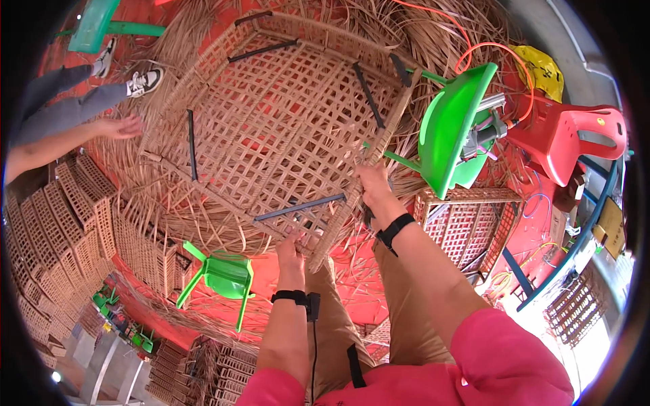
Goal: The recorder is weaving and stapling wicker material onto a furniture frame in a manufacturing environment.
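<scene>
A large shallow woven basket (277,115) fills the upper middle, its open lattice made of flat tan strips. Dark bars cross its corners, one (299,207) near my hands. My left hand (290,252) is closed on the rim at the near corner. Further up the right-hand side, my right hand (374,183) grips the same rim, its fingertips partly hidden by the weave. The basket is tilted above a spread of dry leaf strips (183,51).
Another person's hand (122,127) reaches in at the left. Stacked woven baskets (57,237) stand below it. A green stool (228,276) lies near my legs. At right are a green chair (450,128) with an air tool (484,125) on an orange hose, and a red chair (565,139).
</scene>
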A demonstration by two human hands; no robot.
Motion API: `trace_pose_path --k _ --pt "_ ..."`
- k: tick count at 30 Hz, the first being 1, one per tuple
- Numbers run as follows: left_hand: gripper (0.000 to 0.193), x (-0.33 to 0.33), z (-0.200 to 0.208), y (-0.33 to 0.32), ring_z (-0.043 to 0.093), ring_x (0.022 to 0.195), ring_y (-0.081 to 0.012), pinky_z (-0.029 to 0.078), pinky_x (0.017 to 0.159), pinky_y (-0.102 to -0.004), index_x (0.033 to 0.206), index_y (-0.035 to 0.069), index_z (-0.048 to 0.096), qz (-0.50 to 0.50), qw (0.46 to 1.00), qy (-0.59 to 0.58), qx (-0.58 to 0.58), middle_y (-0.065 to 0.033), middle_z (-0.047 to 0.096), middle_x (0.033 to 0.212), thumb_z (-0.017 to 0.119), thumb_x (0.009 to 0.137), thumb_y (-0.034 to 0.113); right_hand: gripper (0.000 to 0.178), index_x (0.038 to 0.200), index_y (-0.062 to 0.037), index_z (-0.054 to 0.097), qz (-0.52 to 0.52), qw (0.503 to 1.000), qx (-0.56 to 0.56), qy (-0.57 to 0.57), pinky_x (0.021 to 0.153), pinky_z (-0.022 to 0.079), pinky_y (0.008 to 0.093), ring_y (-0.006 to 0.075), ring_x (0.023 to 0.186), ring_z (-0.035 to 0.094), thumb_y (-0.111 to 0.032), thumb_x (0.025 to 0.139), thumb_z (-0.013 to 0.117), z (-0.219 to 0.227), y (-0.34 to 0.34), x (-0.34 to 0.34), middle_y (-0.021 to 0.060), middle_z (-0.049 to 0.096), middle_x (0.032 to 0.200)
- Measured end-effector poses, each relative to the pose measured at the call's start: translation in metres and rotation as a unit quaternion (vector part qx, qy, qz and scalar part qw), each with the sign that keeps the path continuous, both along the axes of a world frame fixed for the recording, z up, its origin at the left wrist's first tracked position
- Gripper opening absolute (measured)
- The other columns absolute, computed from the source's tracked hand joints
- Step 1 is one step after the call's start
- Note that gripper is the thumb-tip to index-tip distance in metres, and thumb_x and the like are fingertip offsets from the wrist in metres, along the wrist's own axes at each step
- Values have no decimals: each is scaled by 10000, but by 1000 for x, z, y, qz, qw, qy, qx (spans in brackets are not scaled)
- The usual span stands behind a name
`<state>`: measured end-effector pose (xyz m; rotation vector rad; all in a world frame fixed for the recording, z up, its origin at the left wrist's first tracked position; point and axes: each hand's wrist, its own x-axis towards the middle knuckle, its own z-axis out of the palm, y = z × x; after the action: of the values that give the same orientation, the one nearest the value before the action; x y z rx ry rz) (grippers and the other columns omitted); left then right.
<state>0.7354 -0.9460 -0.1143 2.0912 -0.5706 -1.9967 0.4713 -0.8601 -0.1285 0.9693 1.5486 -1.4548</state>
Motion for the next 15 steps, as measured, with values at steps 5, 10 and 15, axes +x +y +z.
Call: trace_pose_path --k 5,10,15 --pt "386 8 -59 18 666 816 -217 580 722 -324 1146 -10 542 47 998 43 31 -111 644 1011 617 777 -93 807 1424 4 231 42 991 67 106 480 377 336 147 631 496 48 728 638 -33 17 5 42 499 770" --pt "316 13 -146 18 595 959 -203 481 825 -423 1163 81 536 -58 994 -6 88 -41 597 1061 633 864 102 584 1300 -14 392 117 988 45 90 565 474 335 181 784 597 -9 784 664 -99 58 1 80 581 941" --pt "380 21 -134 16 536 1092 -158 415 858 -426 1223 162 569 -205 966 -130 94 8 576 1183 618 904 363 611 1376 -108 443 79 995 -65 -1 855 460 398 227 1086 518 -267 834 675 -94 118 34 63 522 1259"
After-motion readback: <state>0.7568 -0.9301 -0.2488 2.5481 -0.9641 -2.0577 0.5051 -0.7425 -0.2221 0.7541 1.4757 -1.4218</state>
